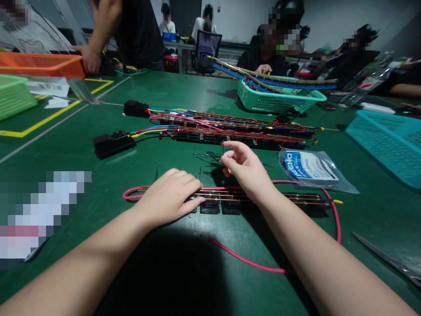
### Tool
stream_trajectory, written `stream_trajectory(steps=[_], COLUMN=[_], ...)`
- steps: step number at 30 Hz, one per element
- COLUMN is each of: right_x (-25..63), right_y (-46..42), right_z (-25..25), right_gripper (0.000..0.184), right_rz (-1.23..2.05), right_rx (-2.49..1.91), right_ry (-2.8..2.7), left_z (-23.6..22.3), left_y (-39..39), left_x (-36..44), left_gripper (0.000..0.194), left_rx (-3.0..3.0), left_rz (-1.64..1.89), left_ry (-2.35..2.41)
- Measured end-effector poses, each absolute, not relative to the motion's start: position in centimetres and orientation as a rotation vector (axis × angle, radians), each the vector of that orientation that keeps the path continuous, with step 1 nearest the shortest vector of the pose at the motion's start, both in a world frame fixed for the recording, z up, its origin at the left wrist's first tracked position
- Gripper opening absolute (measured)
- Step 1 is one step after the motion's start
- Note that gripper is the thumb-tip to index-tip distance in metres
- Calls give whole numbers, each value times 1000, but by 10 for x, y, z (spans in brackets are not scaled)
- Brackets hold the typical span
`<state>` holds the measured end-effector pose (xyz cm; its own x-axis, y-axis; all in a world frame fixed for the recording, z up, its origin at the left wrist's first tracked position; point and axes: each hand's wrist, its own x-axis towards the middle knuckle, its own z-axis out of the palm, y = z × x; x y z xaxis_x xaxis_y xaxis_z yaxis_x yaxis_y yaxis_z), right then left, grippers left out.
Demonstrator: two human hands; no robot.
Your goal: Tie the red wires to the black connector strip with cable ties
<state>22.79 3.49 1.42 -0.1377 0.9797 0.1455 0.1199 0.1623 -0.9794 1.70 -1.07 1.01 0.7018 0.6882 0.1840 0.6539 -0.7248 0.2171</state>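
Note:
My left hand [171, 193] lies palm down with fingers together on the left part of a long black strip with brass rails [296, 199], pressing it to the green table [82, 184]. A pink wire [335, 215] loops round that strip. My right hand [245, 169] hovers just behind the strip, fingers curled in a pinch on a thin dark pin. Several loose dark pins [210, 156] lie scattered on the table right behind it.
Two finished wired strips [230, 127] with black connector blocks [113, 143] lie further back. A plastic bag with a blue label [309, 169] is to the right, teal baskets [388, 140] right and behind, orange and green baskets far left. Other people stand and sit around the table.

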Motion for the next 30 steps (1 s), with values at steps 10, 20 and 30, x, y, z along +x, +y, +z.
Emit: stream_trajectory(steps=[10,20,30], right_x=[224,221,218], right_y=[35,24,19], right_z=[-1,16,17], right_gripper=[17,15,8], right_rz=[1144,1326,1287], right_rx=[-1105,-998,-1128], right_ry=[-1260,-1204,-1550], left_z=[8,8,8], left_y=[-10,-9,-10], left_x=[17,16,16], left_gripper=[31,31,26], left_rx=[2758,2686,2722], left_rz=[371,409,392], left_ry=[1109,1117,1125])
